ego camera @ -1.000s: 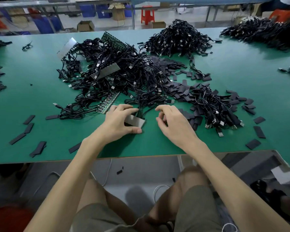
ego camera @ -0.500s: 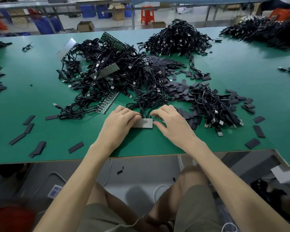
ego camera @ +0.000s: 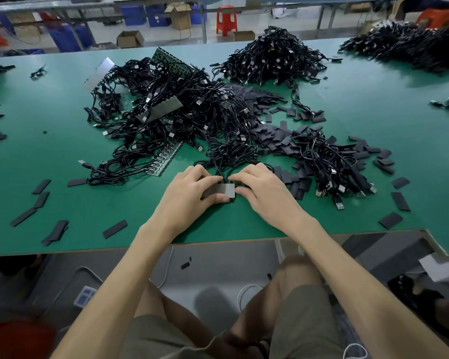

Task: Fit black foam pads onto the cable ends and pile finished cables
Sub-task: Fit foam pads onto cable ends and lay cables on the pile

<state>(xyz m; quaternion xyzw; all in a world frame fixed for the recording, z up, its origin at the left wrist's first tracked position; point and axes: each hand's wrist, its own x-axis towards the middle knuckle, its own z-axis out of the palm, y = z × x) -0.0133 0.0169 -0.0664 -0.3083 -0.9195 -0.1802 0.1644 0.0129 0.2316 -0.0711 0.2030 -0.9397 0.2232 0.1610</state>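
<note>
A grey foam pad (ego camera: 223, 190) lies on the green table (ego camera: 244, 224) near the front edge, between both hands. My left hand (ego camera: 189, 195) grips its left part with fingers on top and thumb at the front. My right hand (ego camera: 262, 187) pinches its right end, where black cables (ego camera: 224, 168) run into the pad from behind. A big tangle of black cables (ego camera: 171, 117) lies behind, and a smaller heap of cables with USB plugs (ego camera: 332, 172) is to the right. Loose black foam pads (ego camera: 278, 137) are scattered among them.
Two more cable heaps sit at the back centre (ego camera: 272, 58) and back right (ego camera: 410, 45). Stray pads lie at front left (ego camera: 55, 230) and front right (ego camera: 390, 220). Green circuit strips (ego camera: 166, 158) poke out of the tangle. A red stool (ego camera: 226, 19) and boxes stand beyond the table.
The hands have come together on the grey pad. My left hand laid it flat and slid right; my right hand closed in on its right end by the cables.
</note>
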